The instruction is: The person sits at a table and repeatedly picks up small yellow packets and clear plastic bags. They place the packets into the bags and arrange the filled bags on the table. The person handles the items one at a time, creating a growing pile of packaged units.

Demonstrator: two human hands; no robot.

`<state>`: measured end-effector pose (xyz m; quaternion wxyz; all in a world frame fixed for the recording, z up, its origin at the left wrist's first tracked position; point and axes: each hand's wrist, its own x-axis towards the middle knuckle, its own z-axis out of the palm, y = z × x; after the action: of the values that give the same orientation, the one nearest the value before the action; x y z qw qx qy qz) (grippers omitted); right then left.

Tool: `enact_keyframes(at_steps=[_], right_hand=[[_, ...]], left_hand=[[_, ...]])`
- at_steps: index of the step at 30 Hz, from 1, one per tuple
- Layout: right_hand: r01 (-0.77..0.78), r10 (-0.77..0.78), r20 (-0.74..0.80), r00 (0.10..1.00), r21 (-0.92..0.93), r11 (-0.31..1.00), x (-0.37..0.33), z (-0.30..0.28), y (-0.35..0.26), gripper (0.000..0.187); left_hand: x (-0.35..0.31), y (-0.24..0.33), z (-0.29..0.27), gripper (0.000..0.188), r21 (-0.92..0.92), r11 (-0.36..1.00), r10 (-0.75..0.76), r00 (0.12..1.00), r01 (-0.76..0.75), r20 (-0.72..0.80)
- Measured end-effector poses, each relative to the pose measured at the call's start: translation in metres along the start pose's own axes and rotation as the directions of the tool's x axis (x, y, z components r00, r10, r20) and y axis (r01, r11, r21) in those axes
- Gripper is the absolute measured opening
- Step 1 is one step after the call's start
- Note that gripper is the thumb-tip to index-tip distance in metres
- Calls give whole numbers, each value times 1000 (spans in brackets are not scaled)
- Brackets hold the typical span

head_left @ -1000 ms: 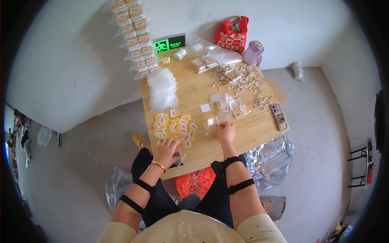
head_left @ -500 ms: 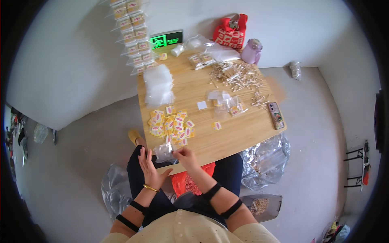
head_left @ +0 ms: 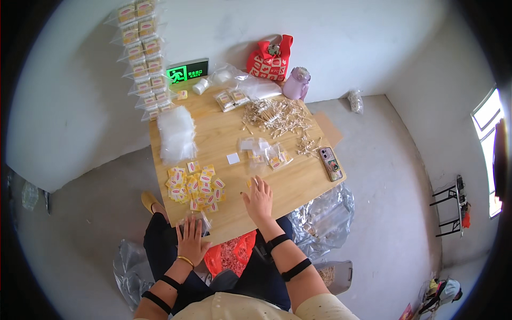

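Observation:
My left hand (head_left: 192, 240) lies with fingers stretched over a small clear plastic bag (head_left: 205, 220) at the near left edge of the table. Something dark shows under the bag; its kind is hidden. My right hand (head_left: 259, 204) reaches over the bare wood, fingers extended, its tips at a small yellow-and-white card (head_left: 249, 183) mostly covered by them. Whether those fingertips touch the card I cannot tell. Beyond my left hand is a loose pile of similar yellow-and-white cards (head_left: 197, 186). A white card (head_left: 233, 158) lies farther up, beside clear bags with cards in them (head_left: 276, 158).
Cotton swabs (head_left: 277, 116) are heaped at the far right, near a phone (head_left: 332, 164). Stacked clear bags (head_left: 177, 136) lie at left, by a tower of filled packs (head_left: 140, 69). A red bag (head_left: 269, 64) and a lilac jug (head_left: 297, 84) stand at the back.
My right hand has left the small clear bag and moved right and forward to the single card. My left hand has come down onto the bag. The whole view has shifted.

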<state>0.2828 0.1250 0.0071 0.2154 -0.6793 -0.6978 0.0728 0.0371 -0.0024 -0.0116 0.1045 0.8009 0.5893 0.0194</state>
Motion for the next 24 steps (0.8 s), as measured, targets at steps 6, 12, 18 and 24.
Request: enact_keyframes(at_steps=[6,12,18,24], right_hand=[[351,-378,90,921,229,908,-6,39,-26,56],[91,-89,-29,996,66,994,84,57,-19,53],[-445,507,180,843,-296,845,149,44,-38,54],[-393,454,429,781,-227,891,163,55,-41,55]], left_hand=[[2,-3,5,83,12,1000,-9,1000,9,27],[6,-6,-5,84,-68,998,-5,995,11,99],[7,-8,-4,88,-86,996,-3,989,15,147],[7,-8,-4,88,-90,996,-3,987,18,163]])
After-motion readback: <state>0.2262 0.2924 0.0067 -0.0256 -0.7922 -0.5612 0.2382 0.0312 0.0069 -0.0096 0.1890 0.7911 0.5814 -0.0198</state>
